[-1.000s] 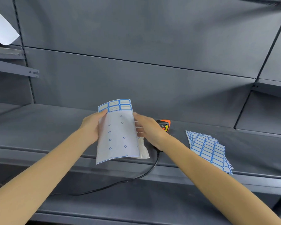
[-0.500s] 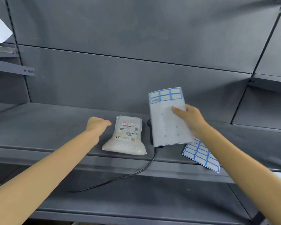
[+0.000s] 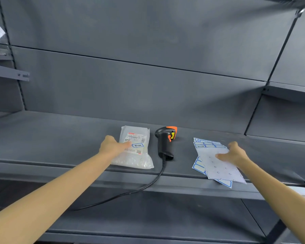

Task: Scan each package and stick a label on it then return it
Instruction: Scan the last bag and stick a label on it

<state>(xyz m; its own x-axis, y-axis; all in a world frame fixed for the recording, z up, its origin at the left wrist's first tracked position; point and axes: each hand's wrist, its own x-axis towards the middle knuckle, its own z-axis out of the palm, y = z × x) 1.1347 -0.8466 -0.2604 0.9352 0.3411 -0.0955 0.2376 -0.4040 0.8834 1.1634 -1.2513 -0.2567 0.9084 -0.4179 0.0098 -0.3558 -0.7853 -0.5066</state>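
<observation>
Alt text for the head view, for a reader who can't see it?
On a grey shelf, the left hand rests on a labelled white package while the right hand rests on label sheets. A black and orange scanner lies between them.

Shelf [image 3: 60,138] L→R — package [image 3: 137,155], scanner [image 3: 165,143], label sheets [image 3: 217,166]
</observation>
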